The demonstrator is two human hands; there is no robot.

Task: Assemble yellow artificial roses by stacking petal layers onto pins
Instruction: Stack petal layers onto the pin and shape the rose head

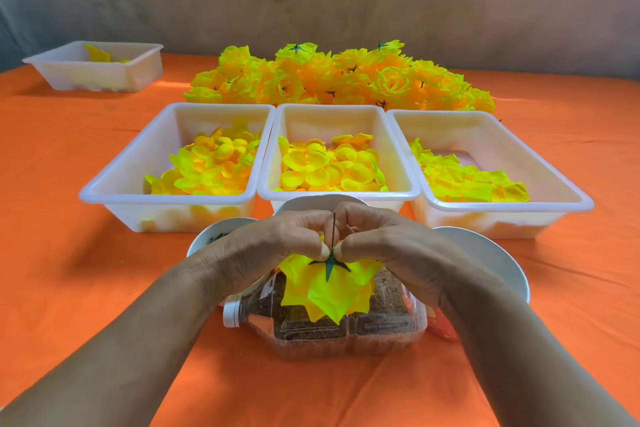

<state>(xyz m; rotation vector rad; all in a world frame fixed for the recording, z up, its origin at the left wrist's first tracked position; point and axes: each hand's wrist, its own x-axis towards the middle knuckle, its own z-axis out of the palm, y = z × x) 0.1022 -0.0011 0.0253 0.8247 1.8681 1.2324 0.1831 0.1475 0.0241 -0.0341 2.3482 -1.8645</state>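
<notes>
Head view: left hand (273, 246) and right hand (384, 246) meet at centre frame, fingers curled, thumb tips pressed in from either side at the base of the green pin (333, 230); both pinch the partial rose (329, 295) there. Pin stands roughly upright between the knuckles, green calyx (329, 264) sits on top of the yellow petal layers, and the petals hang below the thumbs. Rose is held just above a clear plastic bottle (311, 329) lying on its side, brown granular fill, cap pointing left; contact between petals and bottle cannot be told. Three white trays sit side by side beyond the hands: left tray (104, 180), middle tray (337, 107), right tray (554, 180), each with loose yellow petals. Left bowl (207, 236) shows dark green bits, right bowl (491, 260) is partly hidden by the wrist, a third bowl rim (311, 201) peeks over the knuckles. Pile of finished roses (339, 80) lies behind the trays. Far tray (93, 76) at back left holds a few yellow pieces. Orange cloth (69, 288) covers the table
</notes>
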